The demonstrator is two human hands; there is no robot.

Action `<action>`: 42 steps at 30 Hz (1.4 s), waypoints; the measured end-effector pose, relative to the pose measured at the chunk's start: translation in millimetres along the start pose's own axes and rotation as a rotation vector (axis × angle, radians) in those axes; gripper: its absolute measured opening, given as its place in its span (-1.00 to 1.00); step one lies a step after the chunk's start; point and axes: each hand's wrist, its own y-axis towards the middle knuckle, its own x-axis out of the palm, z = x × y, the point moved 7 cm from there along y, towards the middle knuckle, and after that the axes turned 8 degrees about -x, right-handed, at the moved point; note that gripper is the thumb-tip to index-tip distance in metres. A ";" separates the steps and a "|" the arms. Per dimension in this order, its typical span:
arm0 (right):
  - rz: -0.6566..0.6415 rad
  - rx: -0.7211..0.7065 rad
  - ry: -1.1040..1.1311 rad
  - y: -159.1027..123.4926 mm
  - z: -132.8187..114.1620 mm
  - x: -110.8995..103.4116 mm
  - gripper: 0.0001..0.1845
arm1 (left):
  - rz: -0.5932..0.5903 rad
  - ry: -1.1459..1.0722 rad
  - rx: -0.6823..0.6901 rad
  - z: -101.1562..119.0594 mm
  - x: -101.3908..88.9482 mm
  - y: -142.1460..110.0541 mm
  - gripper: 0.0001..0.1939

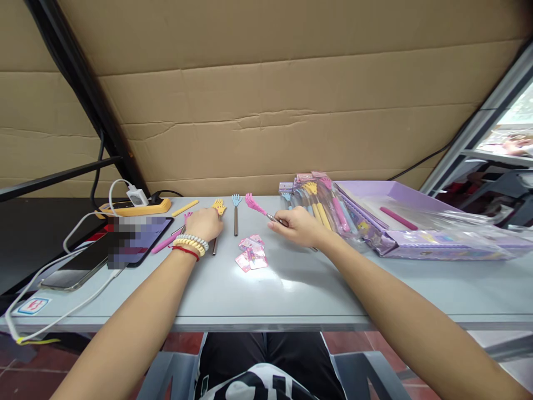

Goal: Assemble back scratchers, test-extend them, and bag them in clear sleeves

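My right hand (300,226) is closed around the metal rod of a pink hand-shaped back scratcher (256,204), whose head points left and away from me. My left hand (204,225) rests low over the table among back scratchers, its fingers bent down and mostly hidden. Beside its fingertips lie yellow back scratchers (219,208); a pink head shows behind it. A blue back scratcher (236,214) with a metal rod lies between my hands. Nearer me is a loose pile of small pink printed cards (251,254). A pink handle tube (166,241) lies left of my left hand.
Bagged back scratchers (322,208) lie right of my right hand, against a purple tray (437,253) holding plastic bags and a pink tube (398,218). On the left are a yellow tube (185,208), a power strip (137,209), a phone (79,265), a tablet (156,236) and white cables.
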 end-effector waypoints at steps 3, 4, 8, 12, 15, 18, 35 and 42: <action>-0.012 0.000 0.004 0.1 -0.8 0.2 -0.60 | 0.007 0.014 -0.046 -12.5 -4.0 6.7 -0.62; -0.017 -0.001 0.006 0.2 -1.1 0.3 -0.60 | 0.011 0.014 -0.059 -16.7 -5.4 8.8 -0.62; -0.028 0.007 0.005 -0.1 -1.1 0.4 -0.61 | 0.015 0.000 -0.071 -26.9 -6.9 14.7 -0.66; -0.022 0.004 0.006 -0.4 -0.6 1.1 -0.62 | -0.037 -0.010 -0.032 -22.7 1.4 16.4 -0.64; -0.019 0.006 0.003 -0.2 0.1 1.7 -0.61 | -0.048 -0.014 -0.037 -19.2 6.5 17.6 -0.58; -0.017 0.004 0.006 0.0 0.2 1.8 -0.61 | -0.044 -0.025 -0.041 -18.1 9.3 19.7 -0.56; -0.013 -0.012 -0.004 0.0 -0.7 2.2 -0.61 | -0.110 -0.034 -0.031 -14.3 11.5 15.8 -0.55; -0.012 -0.010 0.003 -0.3 -0.8 2.3 -0.61 | -0.136 -0.015 -0.081 -17.2 12.5 15.0 -0.56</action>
